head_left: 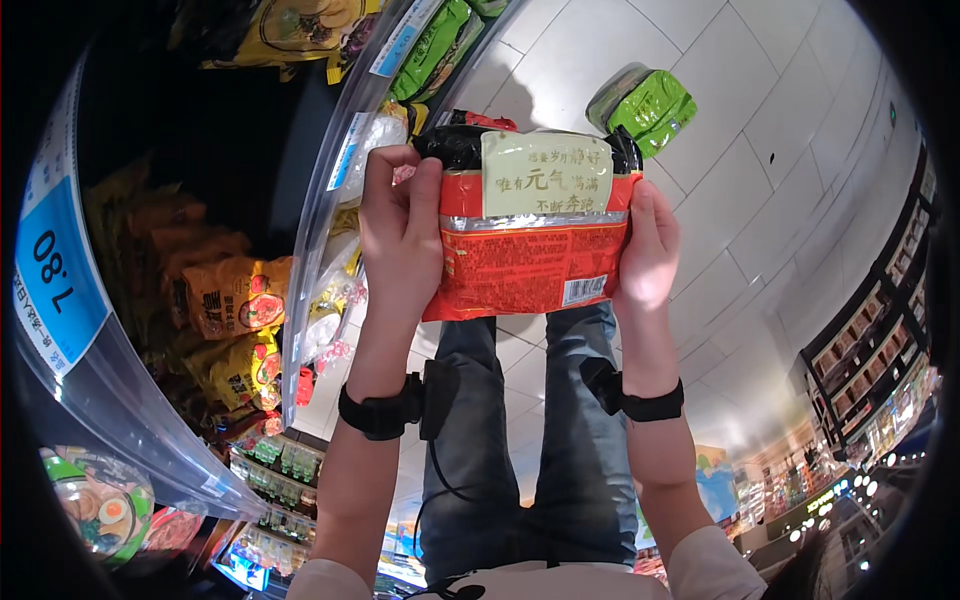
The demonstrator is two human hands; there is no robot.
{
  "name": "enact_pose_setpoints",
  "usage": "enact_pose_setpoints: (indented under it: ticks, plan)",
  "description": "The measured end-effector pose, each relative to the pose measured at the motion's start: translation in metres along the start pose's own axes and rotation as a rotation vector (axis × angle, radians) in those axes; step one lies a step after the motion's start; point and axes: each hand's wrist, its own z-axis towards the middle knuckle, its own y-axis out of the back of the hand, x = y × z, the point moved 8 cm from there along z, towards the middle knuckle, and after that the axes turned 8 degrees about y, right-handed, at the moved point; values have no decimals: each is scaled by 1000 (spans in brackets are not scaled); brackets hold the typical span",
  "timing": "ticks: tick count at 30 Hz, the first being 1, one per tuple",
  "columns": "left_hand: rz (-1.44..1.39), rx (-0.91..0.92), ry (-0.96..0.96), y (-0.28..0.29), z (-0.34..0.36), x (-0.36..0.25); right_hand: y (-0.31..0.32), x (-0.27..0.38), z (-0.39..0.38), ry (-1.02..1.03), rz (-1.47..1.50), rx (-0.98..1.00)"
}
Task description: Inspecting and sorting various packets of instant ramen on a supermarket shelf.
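Note:
A plump red and black food packet (530, 250) with a pale label across its upper part is held up in front of my legs, its printed side facing me. My left hand (402, 225) grips its left edge, thumb at the black upper corner and the other fingers curled. On the opposite edge, my right hand (648, 240) is closed round the side, thumb pointing up. Some of its fingers are hidden behind the packet. Beyond the packet, a green food packet (655, 108) lies on the tiled floor.
A store shelf with a clear front edge (310, 240) and blue price tags runs along my left, holding yellow and orange packets (235, 297). Lower left is a clear-topped food pack (100, 500). Dark display racks (865, 330) stand to the far right.

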Motion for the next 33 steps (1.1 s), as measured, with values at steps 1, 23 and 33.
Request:
enact_pose_setpoints:
  ticks: [1,23,33]
  plan:
    - [65,35,-25,-1,1,1,1,-3,0,-2,3,-1]
    - [-99,100,164,-1,-30,31,20,-31,-36,-181,119,-64]
    - [294,223,-247,-21,-79,6,-57,3,-108,-76,172,310]
